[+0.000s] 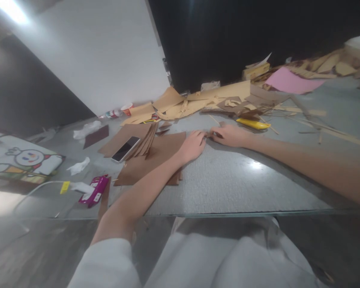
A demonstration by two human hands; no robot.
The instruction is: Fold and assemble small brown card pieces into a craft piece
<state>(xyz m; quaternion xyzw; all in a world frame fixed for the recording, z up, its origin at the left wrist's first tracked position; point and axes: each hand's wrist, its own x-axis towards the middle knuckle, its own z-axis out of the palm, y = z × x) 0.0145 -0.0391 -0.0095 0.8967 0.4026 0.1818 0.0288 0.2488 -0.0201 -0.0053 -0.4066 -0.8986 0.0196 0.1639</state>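
Note:
My left hand (194,146) rests at the right edge of a stack of brown paper sheets (165,150), its fingers bent and held together. Close beside it, my right hand (228,135) lies on the grey tabletop with its fingers curled in. The fingertips of both hands nearly meet over a small, dark brownish bit that is too blurred to name. Just right of my right hand lies a yellow utility knife (253,124). A phone (126,149) sits on a second pile of brown sheets (117,138) to the left.
Paper offcuts (180,110) heap up along the back, with a pink sheet (294,81) at right. A purple tissue pack (94,191), crumpled tissue (79,166), a white cable (42,185) and a red-and-white cup (127,109) are on the left. The table's front edge (222,214) runs before me.

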